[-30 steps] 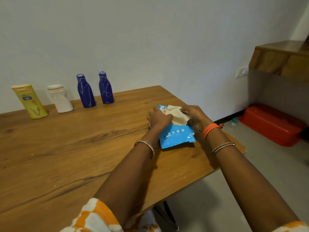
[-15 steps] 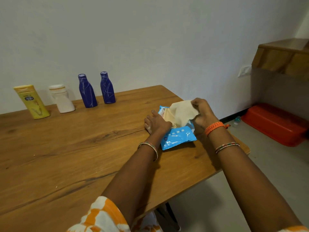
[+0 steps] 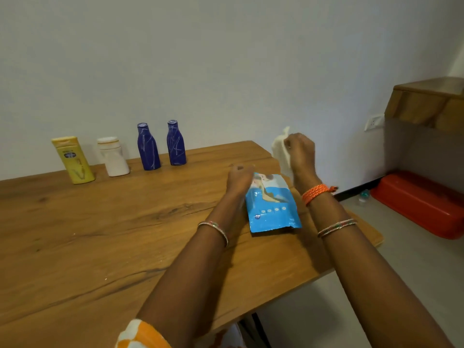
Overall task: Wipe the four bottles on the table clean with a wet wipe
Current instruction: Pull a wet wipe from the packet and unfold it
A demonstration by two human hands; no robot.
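Here the right hand (image 3: 300, 153) grips the wet wipe (image 3: 280, 149) above the pack (image 3: 272, 209).

The scene is being seen through a single wide-angle camera worn on the head, which is being aimed forward and down across the table (image 3: 105, 247). Both forearms are being shown close up from behind, reaching away from the lens. The wall (image 3: 226, 59) is being faced beyond the far table edge, and the floor (image 3: 414, 272) is being caught at the right.

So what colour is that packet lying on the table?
Bright blue packet, seen from the head view.
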